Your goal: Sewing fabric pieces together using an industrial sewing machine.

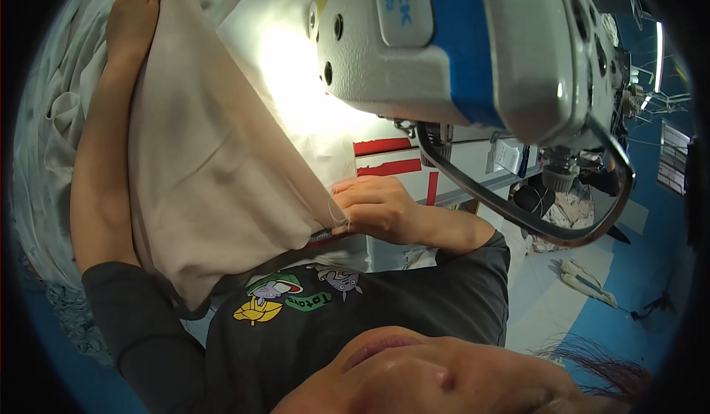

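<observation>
A large piece of beige cloth (214, 148) hangs across my front, its long edge running straight between my two hands. My left hand (133, 18) is at the upper left, closed on the cloth's far end; its fingertips are partly cut off by the picture's top. Near the middle, my right hand (377, 207) pinches the cloth's near corner, where loose pale threads (336, 211) stick out. A small dark ridged thing (320, 235) shows beneath the right fingers; I cannot make out its kind. The white and blue sewing machine (458, 44) stands just beyond my right hand.
A bent metal bar (510, 218) juts from the machine toward me. Bright lamp light falls on the white worktop, with red strips (388, 167) beside my right hand. Heaped pale fabric (55, 155) lines the left side. Cloth scraps (588, 281) lie on the floor at the right.
</observation>
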Available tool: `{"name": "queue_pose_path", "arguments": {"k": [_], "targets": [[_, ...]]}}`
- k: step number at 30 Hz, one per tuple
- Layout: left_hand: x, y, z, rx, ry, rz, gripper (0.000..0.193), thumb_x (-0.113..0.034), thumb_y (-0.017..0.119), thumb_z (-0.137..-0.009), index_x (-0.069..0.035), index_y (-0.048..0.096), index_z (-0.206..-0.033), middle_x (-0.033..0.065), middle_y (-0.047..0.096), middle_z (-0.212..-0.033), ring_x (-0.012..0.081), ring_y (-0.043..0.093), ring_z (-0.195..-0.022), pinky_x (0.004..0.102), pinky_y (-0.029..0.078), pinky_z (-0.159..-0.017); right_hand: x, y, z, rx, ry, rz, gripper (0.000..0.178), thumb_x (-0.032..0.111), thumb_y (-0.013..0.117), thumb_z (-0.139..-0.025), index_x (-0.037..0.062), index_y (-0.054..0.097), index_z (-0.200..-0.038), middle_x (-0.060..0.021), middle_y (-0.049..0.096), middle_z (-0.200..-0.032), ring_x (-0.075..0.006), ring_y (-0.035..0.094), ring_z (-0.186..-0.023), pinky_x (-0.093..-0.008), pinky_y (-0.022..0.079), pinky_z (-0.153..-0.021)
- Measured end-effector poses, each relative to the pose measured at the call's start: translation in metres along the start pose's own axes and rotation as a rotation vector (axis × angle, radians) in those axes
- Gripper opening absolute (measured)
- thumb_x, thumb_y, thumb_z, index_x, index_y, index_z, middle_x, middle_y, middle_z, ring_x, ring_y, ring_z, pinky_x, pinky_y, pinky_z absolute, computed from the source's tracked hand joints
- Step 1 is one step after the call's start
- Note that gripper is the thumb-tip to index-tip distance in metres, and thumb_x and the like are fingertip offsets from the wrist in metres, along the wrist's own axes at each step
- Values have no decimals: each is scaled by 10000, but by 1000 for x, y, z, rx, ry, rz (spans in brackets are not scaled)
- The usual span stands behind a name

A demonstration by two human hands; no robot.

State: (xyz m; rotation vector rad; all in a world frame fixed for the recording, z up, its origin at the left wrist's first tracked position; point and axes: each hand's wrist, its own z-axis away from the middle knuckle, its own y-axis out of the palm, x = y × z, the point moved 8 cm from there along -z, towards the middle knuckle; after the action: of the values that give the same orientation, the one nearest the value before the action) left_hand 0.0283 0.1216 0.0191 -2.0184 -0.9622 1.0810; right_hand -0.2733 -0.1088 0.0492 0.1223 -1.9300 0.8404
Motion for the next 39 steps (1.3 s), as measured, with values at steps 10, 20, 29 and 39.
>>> {"name": "queue_pose_path", "arguments": {"k": [10, 20, 29, 39], "targets": [[-6, 10, -36, -18, 6, -69, 243, -190, 425, -910, -17, 590, -958, 185, 612, -961, 393, 560, -911, 467, 437, -783, -31, -21, -11, -73, 128, -83, 131, 68, 724, -730, 17, 644, -819, -117, 665, -894, -269, 643, -859, -347, 495, -781], [-47, -150, 32, -483, 88, 339, 85, -87, 558, -893, -42, 593, -955, 93, 576, -896, 228, 563, -854, 282, 435, -768, -24, -23, -5, -160, 128, 226, 112, 91, 705, -717, 19, 627, -753, -111, 622, -749, -270, 597, -674, -339, 468, -633], [-268, -243, 313, 649, 451, 628, 163, 39, 608, -659, -34, 644, -800, 94, 581, -751, 237, 575, -654, 315, 464, -549, -14, -6, -6, -371, 54, 693, 215, 164, 707, -733, 82, 659, -925, -102, 654, -823, -260, 627, -745, -323, 475, -653], [-270, -213, 420, 916, 243, 880, 177, 50, 603, -701, -36, 632, -853, 79, 549, -772, 237, 564, -658, 331, 456, -562, 187, 168, 139, -436, -341, 285, 217, 74, 630, -770, 92, 653, -985, -83, 664, -1046, -232, 611, -1058, -473, 155, -1115]]}}
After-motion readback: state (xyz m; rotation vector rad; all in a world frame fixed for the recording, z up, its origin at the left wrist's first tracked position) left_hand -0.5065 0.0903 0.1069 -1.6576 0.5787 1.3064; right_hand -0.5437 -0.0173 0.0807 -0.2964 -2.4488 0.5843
